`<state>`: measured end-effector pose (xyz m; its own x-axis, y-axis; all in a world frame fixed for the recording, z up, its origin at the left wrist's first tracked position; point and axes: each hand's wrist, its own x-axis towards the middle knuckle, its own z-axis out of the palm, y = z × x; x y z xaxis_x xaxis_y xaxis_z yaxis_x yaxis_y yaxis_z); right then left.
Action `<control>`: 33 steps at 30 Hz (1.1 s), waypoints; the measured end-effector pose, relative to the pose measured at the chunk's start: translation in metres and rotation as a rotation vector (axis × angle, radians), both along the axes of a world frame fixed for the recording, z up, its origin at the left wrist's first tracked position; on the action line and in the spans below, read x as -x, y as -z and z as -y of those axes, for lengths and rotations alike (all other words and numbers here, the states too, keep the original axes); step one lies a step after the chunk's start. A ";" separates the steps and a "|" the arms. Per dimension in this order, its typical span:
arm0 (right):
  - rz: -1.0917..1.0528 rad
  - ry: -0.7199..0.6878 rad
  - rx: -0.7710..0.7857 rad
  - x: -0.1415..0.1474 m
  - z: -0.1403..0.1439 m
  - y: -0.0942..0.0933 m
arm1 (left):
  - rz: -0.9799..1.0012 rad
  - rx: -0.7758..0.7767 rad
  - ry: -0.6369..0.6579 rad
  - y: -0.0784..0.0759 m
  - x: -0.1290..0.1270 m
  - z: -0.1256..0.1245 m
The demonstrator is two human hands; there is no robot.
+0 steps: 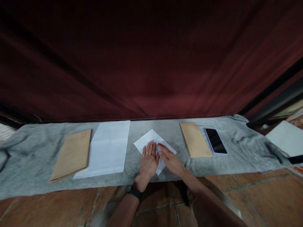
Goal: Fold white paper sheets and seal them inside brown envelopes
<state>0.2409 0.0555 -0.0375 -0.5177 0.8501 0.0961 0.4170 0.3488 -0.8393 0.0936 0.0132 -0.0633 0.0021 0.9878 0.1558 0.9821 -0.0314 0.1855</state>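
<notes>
A folded white sheet of paper [148, 138] lies turned like a diamond on the grey cloth [28, 164]. My left hand [148, 160] rests flat on it, fingers together and pointing away from me. My right hand [169, 159] lies beside it, fingers pressing the paper's right part. Neither hand grips anything. A black band sits on my left wrist [134, 191].
Left of the hands lie a white paper stack [109, 148] and a brown envelope [72, 154]. To the right are another brown envelope [195, 139] and a dark phone [215, 140]. A dark red curtain hangs behind. White paper [285, 137] lies far right. Tiled floor is in front.
</notes>
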 end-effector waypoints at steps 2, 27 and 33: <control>0.200 -0.079 -0.219 0.009 0.005 0.011 | -0.009 0.007 -0.004 0.002 0.003 0.000; 0.582 0.299 -0.310 -0.015 -0.025 0.012 | -0.008 -0.048 -0.358 -0.012 0.055 0.002; 0.479 0.322 -0.074 -0.014 -0.034 0.009 | 0.069 0.000 -0.312 -0.017 0.060 -0.002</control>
